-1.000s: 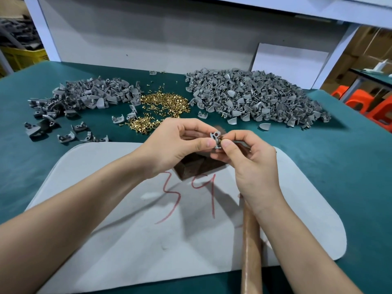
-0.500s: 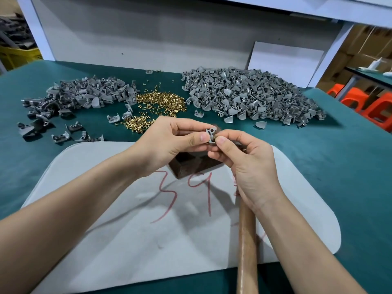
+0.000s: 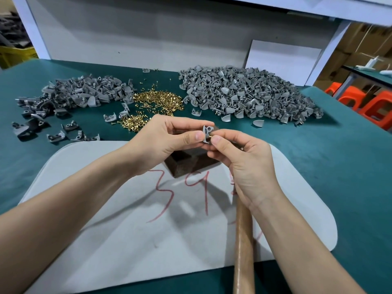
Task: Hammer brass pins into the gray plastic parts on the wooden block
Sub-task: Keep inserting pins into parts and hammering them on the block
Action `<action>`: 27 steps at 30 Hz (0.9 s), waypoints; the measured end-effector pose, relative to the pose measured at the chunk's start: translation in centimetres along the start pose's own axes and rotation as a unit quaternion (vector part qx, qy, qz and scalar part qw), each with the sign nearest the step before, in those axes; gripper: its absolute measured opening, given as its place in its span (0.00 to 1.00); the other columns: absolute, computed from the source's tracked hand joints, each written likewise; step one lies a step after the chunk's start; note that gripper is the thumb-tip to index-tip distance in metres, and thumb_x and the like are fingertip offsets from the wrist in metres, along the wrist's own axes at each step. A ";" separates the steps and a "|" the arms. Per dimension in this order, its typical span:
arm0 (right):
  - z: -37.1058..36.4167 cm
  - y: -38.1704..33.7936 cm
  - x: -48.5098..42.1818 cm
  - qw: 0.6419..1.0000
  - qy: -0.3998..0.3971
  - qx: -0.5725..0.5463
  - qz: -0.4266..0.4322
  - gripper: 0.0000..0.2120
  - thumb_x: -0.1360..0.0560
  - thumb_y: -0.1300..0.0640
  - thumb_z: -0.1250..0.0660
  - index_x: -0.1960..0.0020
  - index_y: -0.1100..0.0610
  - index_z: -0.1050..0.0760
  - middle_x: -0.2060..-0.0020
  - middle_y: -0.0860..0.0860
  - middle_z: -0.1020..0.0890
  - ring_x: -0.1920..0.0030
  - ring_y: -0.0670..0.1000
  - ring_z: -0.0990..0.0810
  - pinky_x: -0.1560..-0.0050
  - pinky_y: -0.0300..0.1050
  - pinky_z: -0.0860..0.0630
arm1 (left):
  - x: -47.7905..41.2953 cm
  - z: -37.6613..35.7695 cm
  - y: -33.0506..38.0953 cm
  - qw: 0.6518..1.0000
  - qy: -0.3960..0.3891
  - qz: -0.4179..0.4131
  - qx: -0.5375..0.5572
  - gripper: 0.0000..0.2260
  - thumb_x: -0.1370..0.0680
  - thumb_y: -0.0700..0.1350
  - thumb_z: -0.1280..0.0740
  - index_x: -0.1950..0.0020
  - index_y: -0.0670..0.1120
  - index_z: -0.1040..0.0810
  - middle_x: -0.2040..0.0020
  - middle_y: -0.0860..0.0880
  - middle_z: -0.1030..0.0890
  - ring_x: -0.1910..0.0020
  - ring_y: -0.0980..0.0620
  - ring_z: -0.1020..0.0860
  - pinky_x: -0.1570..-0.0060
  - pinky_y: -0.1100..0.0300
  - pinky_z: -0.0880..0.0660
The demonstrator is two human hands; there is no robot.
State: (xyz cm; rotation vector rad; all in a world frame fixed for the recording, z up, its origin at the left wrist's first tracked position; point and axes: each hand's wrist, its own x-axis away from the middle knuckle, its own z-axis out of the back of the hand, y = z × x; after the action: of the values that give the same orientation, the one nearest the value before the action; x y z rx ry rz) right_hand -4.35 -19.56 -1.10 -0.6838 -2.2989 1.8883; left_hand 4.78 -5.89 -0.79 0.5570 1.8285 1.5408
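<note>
Seen from the head camera, the left hand pinches a gray plastic part between thumb and fingers, in the air just above the wooden block. The right hand pinches a brass pin against the part's side. A hammer handle runs beneath the right wrist. Loose pins lie beside a heap of gray parts on the green desk.
</note>
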 end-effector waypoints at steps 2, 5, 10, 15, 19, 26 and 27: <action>0.0 -0.1 0.0 1.000 0.000 -0.007 -0.009 0.08 0.28 0.69 0.32 0.60 0.59 0.18 0.63 0.55 0.15 0.60 0.52 0.16 0.61 0.37 0.22 | 0.0 0.1 0.0 1.000 -0.003 -0.002 0.006 0.13 0.31 0.41 0.31 0.47 0.45 0.18 0.52 0.50 0.15 0.53 0.54 0.16 0.52 0.66 0.22; -0.1 -0.1 0.1 1.000 0.007 -0.009 -0.017 0.06 0.28 0.69 0.32 0.59 0.61 0.18 0.63 0.55 0.15 0.61 0.51 0.16 0.61 0.36 0.22 | 0.0 0.2 -0.1 1.000 -0.003 -0.003 0.011 0.13 0.31 0.41 0.31 0.47 0.44 0.18 0.52 0.50 0.15 0.54 0.53 0.16 0.52 0.66 0.22; -0.2 0.0 0.1 1.000 0.023 -0.003 -0.012 0.05 0.28 0.70 0.32 0.59 0.63 0.20 0.66 0.54 0.16 0.64 0.50 0.16 0.62 0.35 0.23 | 0.0 0.0 -0.1 1.000 -0.007 0.000 0.017 0.13 0.31 0.40 0.32 0.48 0.42 0.19 0.53 0.49 0.14 0.54 0.52 0.16 0.53 0.66 0.22; -0.4 0.1 0.3 0.999 0.048 0.013 0.001 0.06 0.28 0.70 0.32 0.61 0.63 0.20 0.67 0.55 0.16 0.65 0.49 0.17 0.63 0.35 0.23 | 0.1 -0.1 0.0 1.000 -0.014 0.006 0.012 0.13 0.31 0.39 0.32 0.47 0.41 0.20 0.53 0.48 0.14 0.54 0.51 0.16 0.53 0.66 0.22; -0.5 0.1 0.4 0.998 0.051 0.020 0.004 0.06 0.28 0.69 0.32 0.61 0.62 0.20 0.68 0.52 0.17 0.67 0.47 0.18 0.64 0.34 0.24 | 0.1 -0.1 0.0 1.000 -0.010 0.008 0.008 0.14 0.31 0.40 0.31 0.47 0.41 0.20 0.53 0.46 0.14 0.54 0.49 0.16 0.53 0.65 0.22; -0.6 0.2 0.4 0.997 0.066 0.048 0.015 0.08 0.28 0.69 0.31 0.62 0.59 0.20 0.68 0.51 0.17 0.67 0.49 0.17 0.63 0.36 0.23 | 0.0 -0.1 -0.1 1.000 -0.005 0.015 0.013 0.12 0.31 0.39 0.31 0.48 0.40 0.19 0.54 0.45 0.14 0.55 0.49 0.16 0.54 0.64 0.21; -0.6 0.2 0.4 0.996 0.070 0.055 0.019 0.07 0.28 0.69 0.31 0.62 0.59 0.20 0.67 0.53 0.17 0.66 0.50 0.17 0.62 0.37 0.23 | 0.0 -0.1 -0.1 1.000 -0.002 0.017 0.010 0.13 0.31 0.39 0.31 0.48 0.40 0.19 0.55 0.44 0.14 0.55 0.49 0.16 0.54 0.64 0.21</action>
State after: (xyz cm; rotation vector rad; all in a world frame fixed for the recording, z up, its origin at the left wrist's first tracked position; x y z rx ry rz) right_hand -4.41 -18.86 -1.25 -0.8229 -2.0946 1.9015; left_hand 4.70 -5.99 -0.83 0.6025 1.8428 1.5435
